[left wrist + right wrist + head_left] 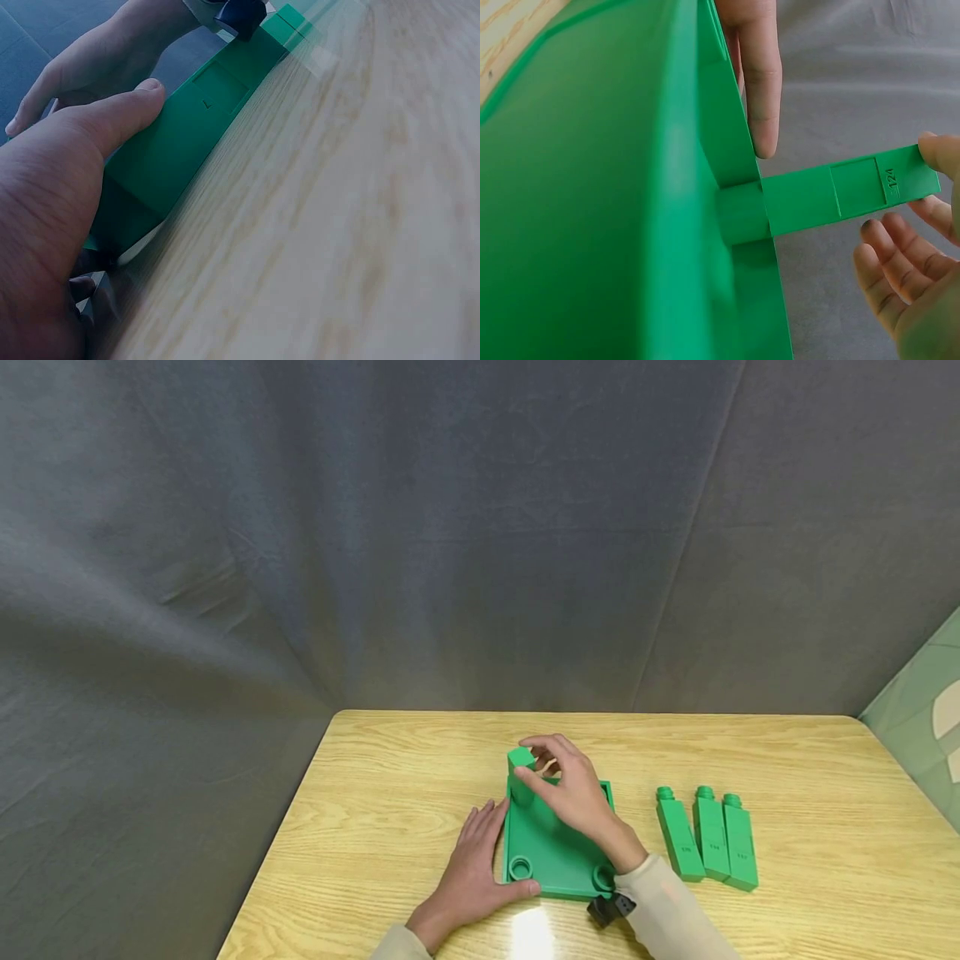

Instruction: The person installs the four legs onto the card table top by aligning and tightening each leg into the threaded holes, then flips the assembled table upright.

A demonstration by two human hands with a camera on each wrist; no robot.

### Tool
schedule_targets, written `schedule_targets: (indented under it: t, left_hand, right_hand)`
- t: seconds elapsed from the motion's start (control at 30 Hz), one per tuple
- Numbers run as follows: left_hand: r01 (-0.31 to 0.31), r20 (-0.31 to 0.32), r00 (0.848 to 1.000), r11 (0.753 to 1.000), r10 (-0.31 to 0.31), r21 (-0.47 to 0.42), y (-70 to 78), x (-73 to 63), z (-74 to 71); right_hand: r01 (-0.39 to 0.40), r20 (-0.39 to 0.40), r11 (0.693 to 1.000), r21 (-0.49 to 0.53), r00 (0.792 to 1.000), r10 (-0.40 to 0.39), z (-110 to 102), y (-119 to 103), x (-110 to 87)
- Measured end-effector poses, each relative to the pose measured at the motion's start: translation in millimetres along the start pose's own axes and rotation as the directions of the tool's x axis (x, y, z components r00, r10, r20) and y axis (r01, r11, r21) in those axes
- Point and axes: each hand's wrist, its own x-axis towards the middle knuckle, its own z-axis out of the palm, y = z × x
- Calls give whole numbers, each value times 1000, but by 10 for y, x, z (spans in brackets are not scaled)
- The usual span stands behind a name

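Observation:
A square green panel (558, 847) with a raised rim lies on the table, round sockets (521, 867) showing at its two near corners. At its far left corner a green square leg (521, 760) stands upright, marked "124" in the right wrist view, its lower end meeting a round socket (744, 213). My right hand (573, 785) pinches the leg's top between thumb and forefinger; the other fingers are off it. My left hand (474, 864) braces the panel's near left corner, fairly straight fingers along the left side and thumb (124, 116) on the near wall.
Three more green legs (712, 835) with round stubs lie side by side on the wooden table (390, 802), right of the panel. A dark grey curtain (487, 543) hangs behind and to the left. A black device (611, 908) is strapped at the right wrist.

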Motion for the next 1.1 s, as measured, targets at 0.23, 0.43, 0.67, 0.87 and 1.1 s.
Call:
schedule_targets:
  t: [0.23, 0.43, 0.67, 0.87, 1.1]
  left_hand:
    - [0, 1, 1000, 1000, 0, 4, 11, -6, -6]
    - [8, -3, 1000, 1000, -8, 9, 12, -14, -4]
    - [12, 1, 1000, 1000, -12, -3, 8, -13, 1]
    - [11, -5, 1000, 1000, -11, -7, 4, -10, 4]
    - [32, 9, 999, 999, -32, -23, 13, -5, -1]
  right_hand:
    - [-56, -49, 998, -21, 997, 55, 24, -40, 3]
    - [-80, -103, 995, -65, 992, 73, 62, -92, 12]
    - [-94, -150, 991, -98, 986, 79, 102, -145, 24]
    - [-89, -177, 990, -105, 982, 70, 120, -157, 20]
    - [-97, -185, 991, -89, 980, 80, 123, -153, 18]
